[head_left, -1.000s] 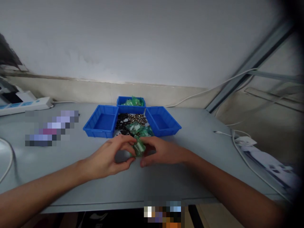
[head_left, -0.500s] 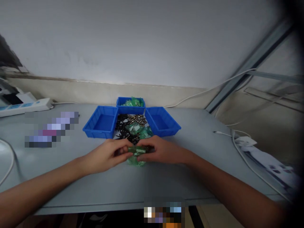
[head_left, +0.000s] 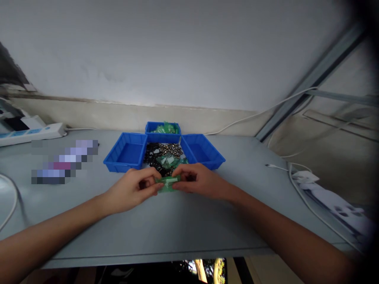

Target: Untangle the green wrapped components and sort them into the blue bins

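Between my hands is a small green plastic bag [head_left: 167, 185] with pale pieces inside. My left hand [head_left: 134, 187] pinches its left edge, and my right hand [head_left: 197, 179] grips the right edge between thumb and fingers. Just beyond the hands lies a pile of black screws [head_left: 152, 157] beside brass-coloured metal pieces [head_left: 172, 150]. More green bags [head_left: 167, 159] rest on that pile, partly hidden by my right hand. The contents of the held bag are too small to name.
Blue bins stand around the pile: a left bin [head_left: 127, 152], a right bin [head_left: 203, 152] and a back bin [head_left: 162, 137] with green bags. A power strip [head_left: 35, 134] lies at far left, and a white cable [head_left: 319, 215] crosses the right side of the grey table [head_left: 183, 232].
Both hands have risen slightly in view with the green bag. The fingers have moved apart, and the bag now stretches between them, held by its two edges.
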Demonstrator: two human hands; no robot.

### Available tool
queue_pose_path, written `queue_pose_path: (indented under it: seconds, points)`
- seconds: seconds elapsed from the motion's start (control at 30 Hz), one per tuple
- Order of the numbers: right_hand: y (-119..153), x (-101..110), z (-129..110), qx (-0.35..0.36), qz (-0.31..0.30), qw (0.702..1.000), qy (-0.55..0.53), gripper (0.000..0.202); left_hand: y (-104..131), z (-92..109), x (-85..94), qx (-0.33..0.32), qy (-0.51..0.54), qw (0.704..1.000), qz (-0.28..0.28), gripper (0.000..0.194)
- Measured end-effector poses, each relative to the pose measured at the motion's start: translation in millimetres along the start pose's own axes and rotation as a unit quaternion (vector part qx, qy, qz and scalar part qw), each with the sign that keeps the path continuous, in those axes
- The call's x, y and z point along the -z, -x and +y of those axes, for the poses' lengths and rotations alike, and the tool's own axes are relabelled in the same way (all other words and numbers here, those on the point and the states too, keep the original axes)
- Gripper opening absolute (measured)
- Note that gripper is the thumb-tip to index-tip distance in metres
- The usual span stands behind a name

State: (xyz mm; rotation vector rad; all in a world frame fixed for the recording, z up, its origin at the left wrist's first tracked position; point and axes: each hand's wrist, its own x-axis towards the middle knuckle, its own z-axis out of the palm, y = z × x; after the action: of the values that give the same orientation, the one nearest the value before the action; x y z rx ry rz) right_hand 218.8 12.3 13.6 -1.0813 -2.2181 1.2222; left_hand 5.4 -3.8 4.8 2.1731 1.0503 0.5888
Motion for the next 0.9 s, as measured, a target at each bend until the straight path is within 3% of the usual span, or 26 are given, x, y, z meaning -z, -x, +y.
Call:
queue_pose_path:
  seconds: [0.27,0.43,0.57,0.63,0.8,0.9]
  points:
    - [2,1,-4,0.006,-0.02,0.998,-0.056,0.024,0,8,6.5,0.029,0.066,0.997,0.012,0.024]
    - [2,0,-2,0.029,0.022,0.999,-0.002,0.023,-2,4,2.0,0.071,0.119,0.99,0.002,0.023]
    - [1,0,-2,0.05,0.032,0.997,0.041,0.022,-3,-1,-2.3,0.048,0.162,0.986,-0.002,0.021]
    - [1,0,-3,0.057,0.028,0.996,0.064,0.023,-3,-4,-4.3,0.034,0.182,0.983,-0.002,0.03]
    - [2,-1,-1,0.06,0.016,0.993,0.105,0.025,-2,-5,-6.5,0.031,0.2,0.979,-0.013,0.073]
    - [2,-1,0,0.068,0.017,0.991,0.115,0.024,-2,-3,-6.6,0.041,0.209,0.977,-0.018,0.084]
